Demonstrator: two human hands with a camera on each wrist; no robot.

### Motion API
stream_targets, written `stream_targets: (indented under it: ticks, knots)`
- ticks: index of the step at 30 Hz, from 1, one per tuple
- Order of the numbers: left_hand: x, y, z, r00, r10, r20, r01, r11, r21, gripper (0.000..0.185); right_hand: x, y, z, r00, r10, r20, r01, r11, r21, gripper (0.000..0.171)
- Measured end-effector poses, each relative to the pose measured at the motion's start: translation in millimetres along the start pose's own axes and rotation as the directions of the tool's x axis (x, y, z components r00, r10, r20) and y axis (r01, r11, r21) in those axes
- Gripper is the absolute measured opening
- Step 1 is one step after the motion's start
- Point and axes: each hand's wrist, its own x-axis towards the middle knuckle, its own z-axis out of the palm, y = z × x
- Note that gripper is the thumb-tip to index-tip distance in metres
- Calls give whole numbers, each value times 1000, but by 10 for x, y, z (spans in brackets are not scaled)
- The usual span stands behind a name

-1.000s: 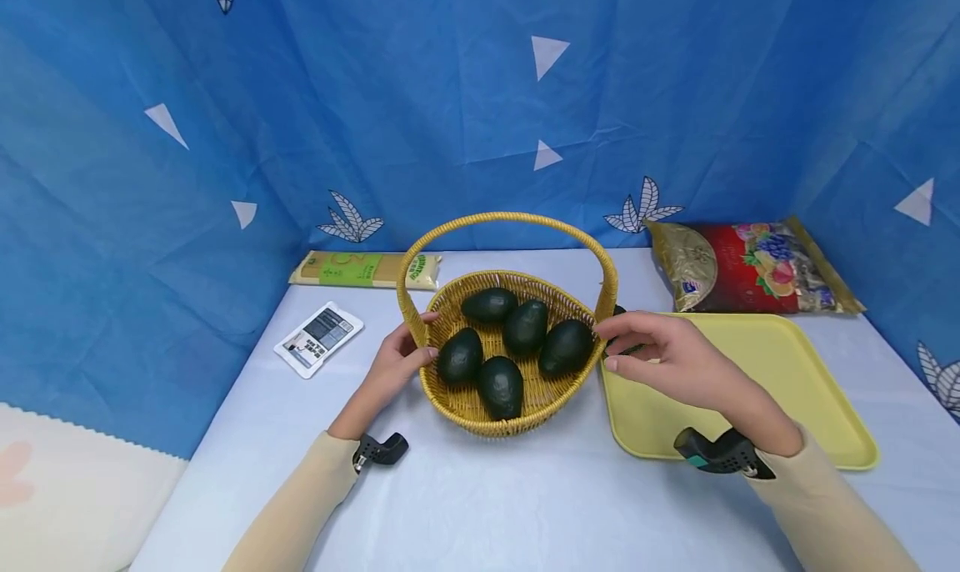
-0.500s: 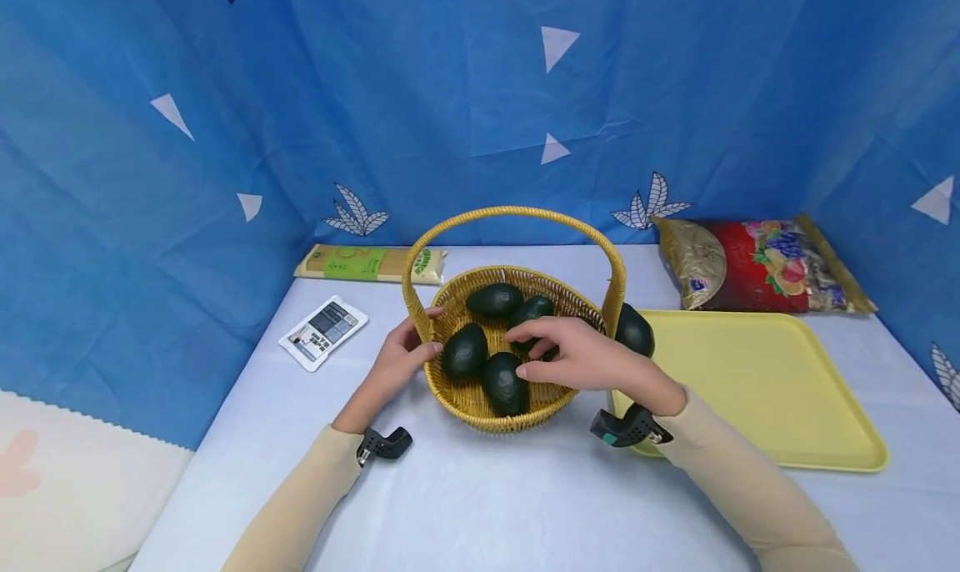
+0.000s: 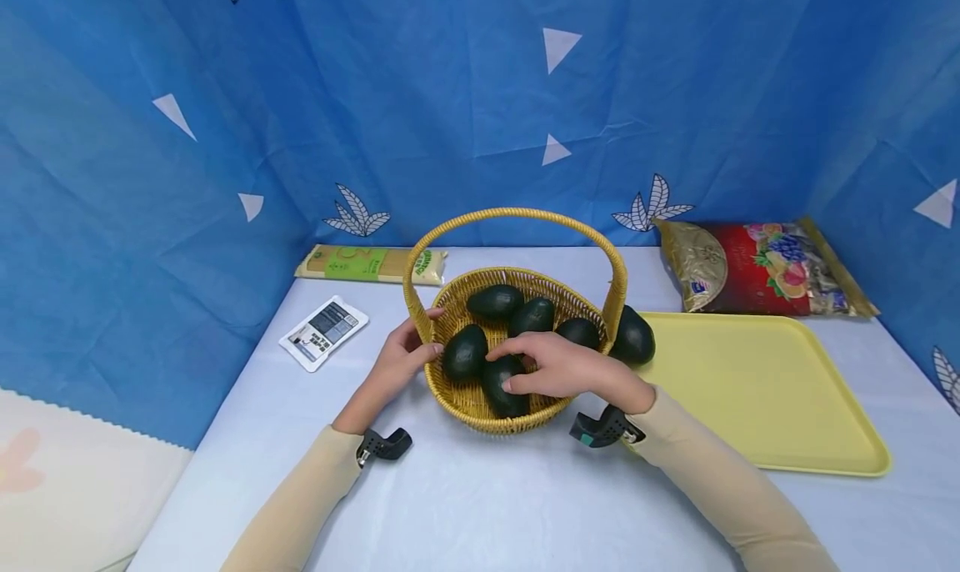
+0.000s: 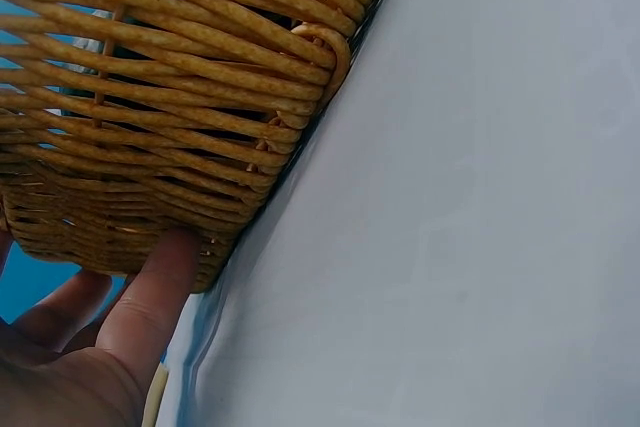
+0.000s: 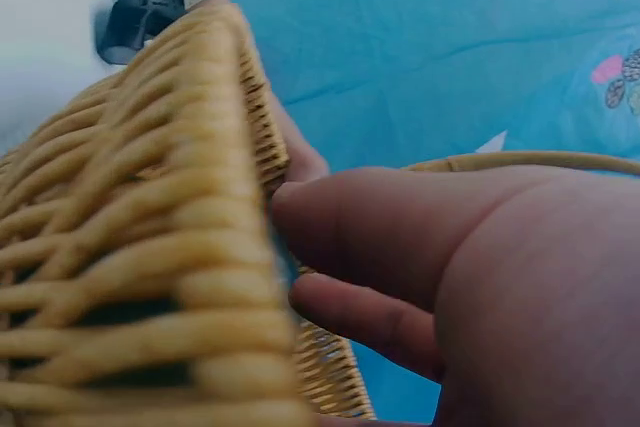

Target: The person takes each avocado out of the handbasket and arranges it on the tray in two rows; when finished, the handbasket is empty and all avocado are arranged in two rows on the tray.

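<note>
A yellow wicker basket [image 3: 468,413] with a tall arched handle [image 3: 517,213] holds several dark green avocados, among them a left one [image 3: 464,353] and a back one [image 3: 495,303]. My left hand [image 3: 397,362] grips the basket's left side at the handle's foot, its thumb [image 4: 150,317] against the outer weave. Over the front avocado [image 3: 498,388] is my right hand [image 3: 558,365], thumb and forefinger spread apart across its top. In the right wrist view the basket's rim [image 5: 215,197] hides that fruit. Another avocado [image 3: 634,338] sits outside the basket, beyond the handle's right foot.
A yellow tray [image 3: 750,397] lies to the right. Behind it is a red and gold bag [image 3: 765,268] with fruit pictures. A packet of noodles [image 3: 367,263] lies at the back left, and a white pouch [image 3: 324,333] nearer. A blue cloth [image 3: 480,97] hangs behind.
My right hand has moved left from the basket's right rim and down over the front avocado. The outer right avocado now shows uncovered. My left hand keeps its place on the basket.
</note>
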Motion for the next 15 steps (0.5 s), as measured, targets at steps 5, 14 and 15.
stream_targets:
  ticks: [5,14,15]
  knots:
    - [9,-6,-5,1000,1,10,-1,1000,-10,58,53,47,53,1000,-3,9,3,1000,-17,43]
    - [-6,-6,-3,1000,-1,10,1,1000,-3,58,65,74,133,999,-38,-11,38,999,-23,48]
    - [-8,-4,-3,1000,-2,10,2,1000,-4,58,69,77,144,999,-52,-15,51,998,-30,48]
